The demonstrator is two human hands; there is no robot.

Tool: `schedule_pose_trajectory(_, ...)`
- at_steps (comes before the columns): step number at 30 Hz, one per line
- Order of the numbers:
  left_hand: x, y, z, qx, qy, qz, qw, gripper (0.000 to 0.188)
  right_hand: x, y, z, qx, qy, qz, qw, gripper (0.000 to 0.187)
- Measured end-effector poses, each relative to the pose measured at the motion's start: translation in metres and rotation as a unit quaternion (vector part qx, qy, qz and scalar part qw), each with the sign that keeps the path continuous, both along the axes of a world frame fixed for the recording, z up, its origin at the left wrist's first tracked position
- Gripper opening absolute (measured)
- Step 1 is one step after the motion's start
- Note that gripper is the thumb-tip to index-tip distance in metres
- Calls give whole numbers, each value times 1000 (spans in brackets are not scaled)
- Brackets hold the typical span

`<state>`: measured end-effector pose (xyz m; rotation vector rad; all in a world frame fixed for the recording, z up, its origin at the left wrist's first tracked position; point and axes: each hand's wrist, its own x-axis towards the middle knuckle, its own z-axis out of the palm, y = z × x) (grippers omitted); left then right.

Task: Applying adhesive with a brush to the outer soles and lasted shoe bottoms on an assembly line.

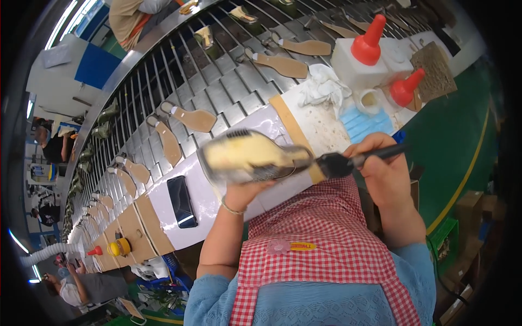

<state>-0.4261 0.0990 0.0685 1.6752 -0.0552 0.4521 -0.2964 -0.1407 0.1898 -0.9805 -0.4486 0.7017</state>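
A shoe upper on its last (239, 154), bottom side up with a pale yellow underside, rests in my left hand (246, 194). Motion smears the shoe, and most of that hand's fingers are hidden beneath it. My right hand (379, 171) is closed round the dark handle of a brush (336, 165). The brush's dark bristles are at the narrow end of the shoe; whether they touch it I cannot tell. Below both hands lies a white-covered worktop (163, 217), with a dark phone (182, 201) left of my left hand.
Beyond the worktop runs a metal slat conveyor (228, 89) carrying several tan soles (283, 65) and shoe uppers. To the right are a white bottle with a red nozzle (370, 43), a small white pot (368, 100), a white rag (324, 87) and a blue cloth (367, 127). Other people sit farther left.
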Motion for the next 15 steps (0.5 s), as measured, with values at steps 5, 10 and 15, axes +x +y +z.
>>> schedule_pose_trajectory(5,-3,5,14,-396,91,-179,896,107,0,14,1,43,123,16,991,21)
schedule_pose_trajectory(10,-15,-2,-7,-320,218,-217,896,110,-18,32,-4,-18,57,0,998,15)
schedule_pose_trajectory(15,-11,-10,19,-287,180,-268,902,111,-27,31,-9,-58,-277,-22,959,16)
